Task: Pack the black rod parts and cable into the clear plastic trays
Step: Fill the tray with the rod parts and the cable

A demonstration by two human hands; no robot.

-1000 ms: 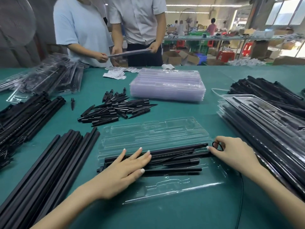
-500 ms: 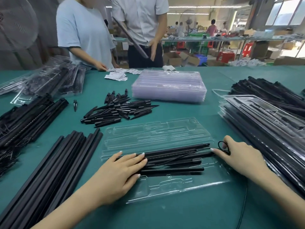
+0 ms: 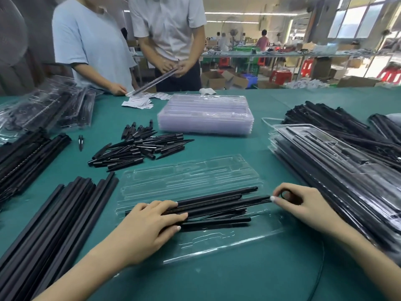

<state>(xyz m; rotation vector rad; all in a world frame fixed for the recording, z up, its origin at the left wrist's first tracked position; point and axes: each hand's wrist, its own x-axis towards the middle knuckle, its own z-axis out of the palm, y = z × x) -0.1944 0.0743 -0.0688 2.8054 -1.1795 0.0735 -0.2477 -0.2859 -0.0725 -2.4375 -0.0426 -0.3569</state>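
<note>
An open clear plastic tray (image 3: 217, 242) lies on the green table in front of me, its lid half (image 3: 188, 174) folded away. Several black rods (image 3: 217, 205) lie across the near half. My left hand (image 3: 149, 227) rests flat on the rods' left ends, fingers straight. At the rods' right end my right hand (image 3: 303, 205) curls its fingers and pinches a small black cable coil (image 3: 285, 195). A thin black cable (image 3: 319, 272) runs down the table at lower right.
Long black rods (image 3: 50, 224) lie at near left, short pointed black parts (image 3: 138, 146) in the middle, empty clear trays (image 3: 206, 115) stacked behind. Packed trays (image 3: 338, 170) pile at right, more at far left (image 3: 43, 105). Two people stand across the table.
My left hand slid slightly left along the rods. My right hand's fingers have curled tighter on the cable coil at the rods' right end. The person opposite turned the tray they hold.
</note>
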